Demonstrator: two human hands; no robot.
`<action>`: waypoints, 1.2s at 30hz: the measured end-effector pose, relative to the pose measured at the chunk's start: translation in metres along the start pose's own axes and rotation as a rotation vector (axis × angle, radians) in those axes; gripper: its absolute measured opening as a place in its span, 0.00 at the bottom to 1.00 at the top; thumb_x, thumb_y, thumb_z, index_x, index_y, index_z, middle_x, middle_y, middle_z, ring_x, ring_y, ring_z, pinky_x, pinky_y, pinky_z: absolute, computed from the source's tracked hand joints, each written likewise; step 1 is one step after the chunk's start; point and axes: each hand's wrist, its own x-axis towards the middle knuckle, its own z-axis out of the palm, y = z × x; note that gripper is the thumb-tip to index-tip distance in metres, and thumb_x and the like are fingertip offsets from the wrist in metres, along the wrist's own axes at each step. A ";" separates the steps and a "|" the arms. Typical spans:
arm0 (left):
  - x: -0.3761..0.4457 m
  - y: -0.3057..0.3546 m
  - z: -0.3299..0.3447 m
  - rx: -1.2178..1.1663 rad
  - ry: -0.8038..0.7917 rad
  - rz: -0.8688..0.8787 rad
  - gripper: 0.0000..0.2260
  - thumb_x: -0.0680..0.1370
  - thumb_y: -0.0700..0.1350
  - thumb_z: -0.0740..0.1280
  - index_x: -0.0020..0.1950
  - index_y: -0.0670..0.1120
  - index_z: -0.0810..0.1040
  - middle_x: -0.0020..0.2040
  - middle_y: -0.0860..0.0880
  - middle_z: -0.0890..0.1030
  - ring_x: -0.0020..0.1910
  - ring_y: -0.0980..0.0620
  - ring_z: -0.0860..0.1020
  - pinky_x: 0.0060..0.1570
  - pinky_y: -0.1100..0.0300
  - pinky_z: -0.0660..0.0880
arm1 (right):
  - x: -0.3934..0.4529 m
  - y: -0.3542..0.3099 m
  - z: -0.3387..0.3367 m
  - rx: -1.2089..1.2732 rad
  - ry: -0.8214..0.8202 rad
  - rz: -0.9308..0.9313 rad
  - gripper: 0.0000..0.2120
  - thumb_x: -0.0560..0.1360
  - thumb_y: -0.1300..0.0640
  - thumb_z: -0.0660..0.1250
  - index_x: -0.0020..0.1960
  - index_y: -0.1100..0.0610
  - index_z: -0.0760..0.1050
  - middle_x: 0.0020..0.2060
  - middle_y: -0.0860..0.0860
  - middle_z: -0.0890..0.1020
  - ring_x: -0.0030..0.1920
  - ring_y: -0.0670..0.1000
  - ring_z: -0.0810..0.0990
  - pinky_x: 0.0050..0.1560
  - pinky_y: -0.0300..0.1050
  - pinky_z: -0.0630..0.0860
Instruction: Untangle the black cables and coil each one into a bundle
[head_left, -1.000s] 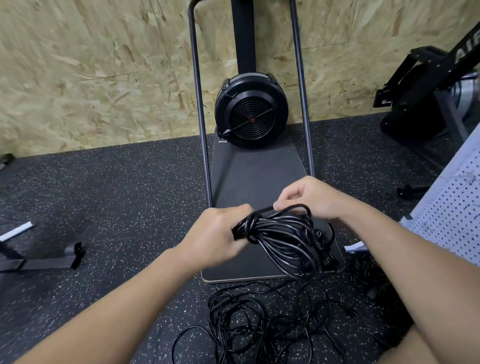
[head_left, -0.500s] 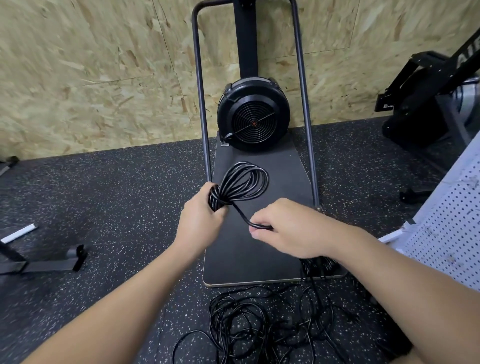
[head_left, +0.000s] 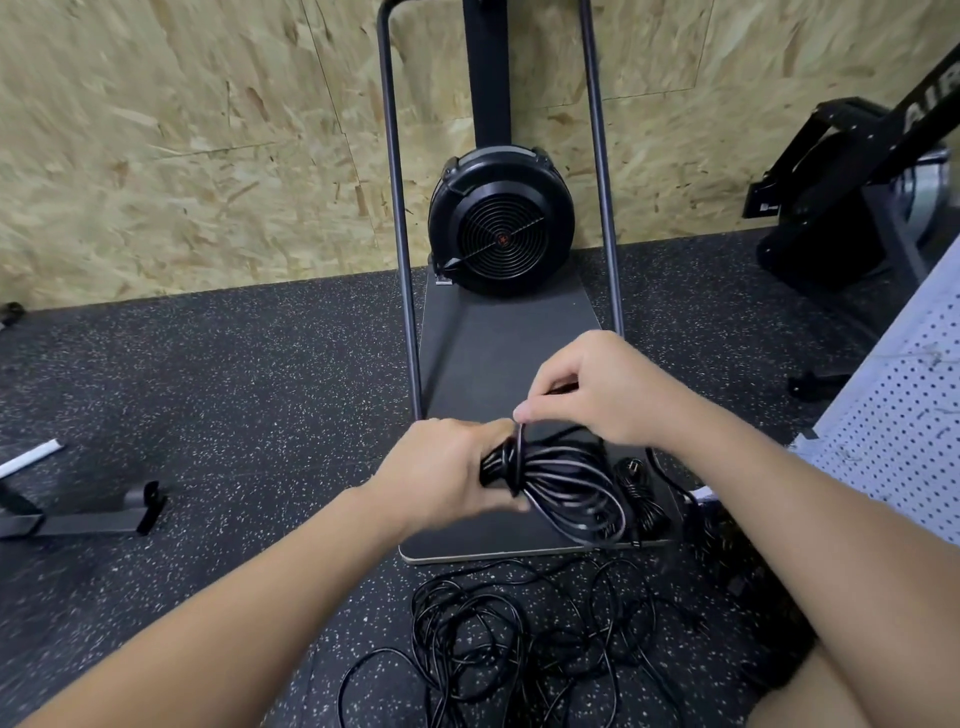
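Far left, floor level: a dark metal foot (head_left: 78, 519) of some gym frame on the speckled rubber floor (head_left: 234, 389), a white strip (head_left: 28, 458) lying just beyond it. Chipboard wall (head_left: 182, 156) behind.

Centre: left hand (head_left: 441, 475) wrapped around one end of a coiled cable bundle (head_left: 566, 488), fingers curled round the gathered loops. The bundle hangs over the dark platform (head_left: 498, 358) of a fan machine (head_left: 501, 223); whether its lower loops touch the platform I cannot tell. One turn of cable crosses the loops right beside the left knuckles.

Right hand (head_left: 597, 389) just above that turn, thumb and forefinger pinching the loose tail and seemingly leading it round the bundle's neck. Judged step: binding off the coil with its own end.

Below, on the floor near the platform's front edge: the loose tangle of cables (head_left: 519, 639), still uncoiled. Another dark heap (head_left: 737, 561) to the right, by the person's leg, blurred. Far right: a white perforated panel (head_left: 904, 431) and a black machine (head_left: 841, 208).

Risks from here:
- Tail slips from the pinch before it is tucked, so the wrap springs open and the loops fan out.
- Left grip loosens while the right hand pulls, so the loops slide and go uneven.
- Hanging loops dip into the cable end lying on the platform (head_left: 644, 493) and snag it.
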 end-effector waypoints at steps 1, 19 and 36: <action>-0.003 0.004 -0.001 -0.074 -0.020 0.071 0.25 0.72 0.74 0.74 0.59 0.59 0.76 0.44 0.57 0.85 0.41 0.51 0.82 0.42 0.52 0.79 | -0.001 0.005 -0.003 0.093 -0.028 0.024 0.11 0.75 0.47 0.82 0.38 0.50 0.88 0.32 0.50 0.85 0.33 0.47 0.76 0.38 0.45 0.73; -0.008 -0.009 -0.008 -0.474 0.204 -0.191 0.32 0.77 0.65 0.78 0.77 0.67 0.68 0.54 0.56 0.88 0.42 0.44 0.84 0.56 0.49 0.81 | -0.001 0.068 0.008 0.301 -0.192 0.308 0.19 0.77 0.41 0.75 0.41 0.58 0.83 0.33 0.54 0.79 0.33 0.52 0.69 0.35 0.55 0.68; 0.006 -0.019 0.017 0.003 0.092 -0.295 0.25 0.77 0.70 0.72 0.67 0.62 0.68 0.50 0.51 0.87 0.49 0.37 0.85 0.47 0.48 0.81 | -0.005 -0.009 0.016 -0.306 -0.005 -0.121 0.13 0.83 0.41 0.70 0.45 0.47 0.84 0.35 0.41 0.81 0.39 0.44 0.77 0.43 0.53 0.77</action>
